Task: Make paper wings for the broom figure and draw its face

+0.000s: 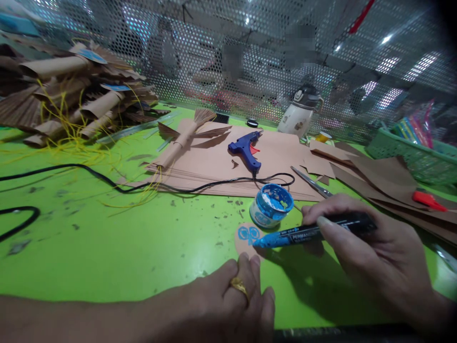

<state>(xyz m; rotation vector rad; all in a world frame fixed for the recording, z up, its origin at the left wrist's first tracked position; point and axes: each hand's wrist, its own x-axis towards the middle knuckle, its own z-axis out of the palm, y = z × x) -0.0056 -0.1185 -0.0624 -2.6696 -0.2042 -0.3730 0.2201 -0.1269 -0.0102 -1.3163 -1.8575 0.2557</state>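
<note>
A small round brown paper disc [241,242] lies on the green table, with blue eye-like rings and a blue mark between them. My left hand [232,295], wearing a gold ring, holds its lower edge down with bent fingertips. In my right hand [374,257] a black permanent marker [307,233] is gripped like a pen. Its blue-coated tip touches the disc below the right ring. Just behind the disc stands an open jar of blue paint [271,206], smeared around the rim.
Behind the jar, a blue glue gun [246,151] and a folded-paper figure [183,138] rest on brown sheets [278,162]. Scissors [310,182] lie beside them. A black cord [193,190] crosses the table. Paper figures [71,90] are heaped left; a green basket [421,157] stands right.
</note>
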